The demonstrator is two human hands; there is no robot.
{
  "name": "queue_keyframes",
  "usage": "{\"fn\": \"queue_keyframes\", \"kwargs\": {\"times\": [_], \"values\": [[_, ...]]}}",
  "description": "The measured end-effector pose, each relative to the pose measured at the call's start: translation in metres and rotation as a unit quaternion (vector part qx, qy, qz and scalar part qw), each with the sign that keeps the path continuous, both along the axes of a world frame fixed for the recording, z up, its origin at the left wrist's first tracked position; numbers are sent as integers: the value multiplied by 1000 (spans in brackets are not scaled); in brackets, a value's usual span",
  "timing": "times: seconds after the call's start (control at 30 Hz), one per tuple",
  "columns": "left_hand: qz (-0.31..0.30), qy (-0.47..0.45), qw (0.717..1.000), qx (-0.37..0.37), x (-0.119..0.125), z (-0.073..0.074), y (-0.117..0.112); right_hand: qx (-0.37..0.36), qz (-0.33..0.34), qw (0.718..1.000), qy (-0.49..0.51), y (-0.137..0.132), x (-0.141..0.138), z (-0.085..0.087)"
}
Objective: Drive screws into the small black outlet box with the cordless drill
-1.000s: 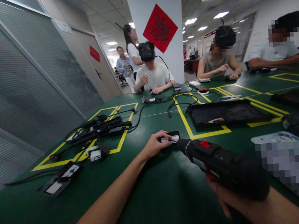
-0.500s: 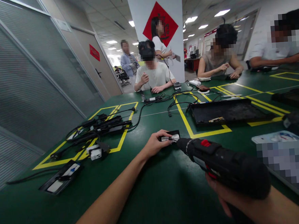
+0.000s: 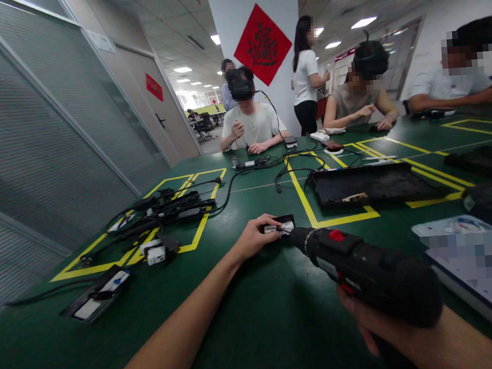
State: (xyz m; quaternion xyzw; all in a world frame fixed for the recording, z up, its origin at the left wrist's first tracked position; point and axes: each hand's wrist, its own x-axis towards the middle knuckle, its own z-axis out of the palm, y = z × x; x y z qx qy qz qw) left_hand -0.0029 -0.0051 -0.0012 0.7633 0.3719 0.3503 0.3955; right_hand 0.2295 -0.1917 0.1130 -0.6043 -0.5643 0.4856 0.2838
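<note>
My right hand (image 3: 360,308) is wrapped around the grip of a black cordless drill (image 3: 370,271) with red buttons. The drill points away to the left, and its bit (image 3: 283,230) reaches the fingertips of my left hand (image 3: 256,237). With that hand I grip a small black rectangular case (image 3: 288,221) on the table, with white parts showing in it. My fingers cover much of its left side, and I cannot make out the exact spot where the bit touches.
Left on the green table lie a tangle of black cables (image 3: 167,209), a white adapter (image 3: 153,251) and a long black casing (image 3: 97,296). A black tray (image 3: 376,186) sits ahead on the right, near a notebook (image 3: 475,269). Several people sit across the table.
My hands, the drill and the case look almost unmoved. In the background, a standing person has walked to the right and another has shifted behind the seated person.
</note>
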Motion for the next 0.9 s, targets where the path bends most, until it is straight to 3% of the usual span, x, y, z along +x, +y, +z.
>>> {"fn": "queue_keyframes", "kwargs": {"times": [0.17,0.47,0.77,0.9], "values": [[-2,0,1000,-2,0,0,0,9,-8,1000,29,1,0,-8],[-1,-1,1000,-3,0,1,-2,18,8,999,25,-1,3,-1],[1,2,1000,-8,0,4,-3,28,-5,1000,9,4,3,-38],[4,2,1000,-9,0,4,-3,33,-3,999,-2,4,4,-44]]}}
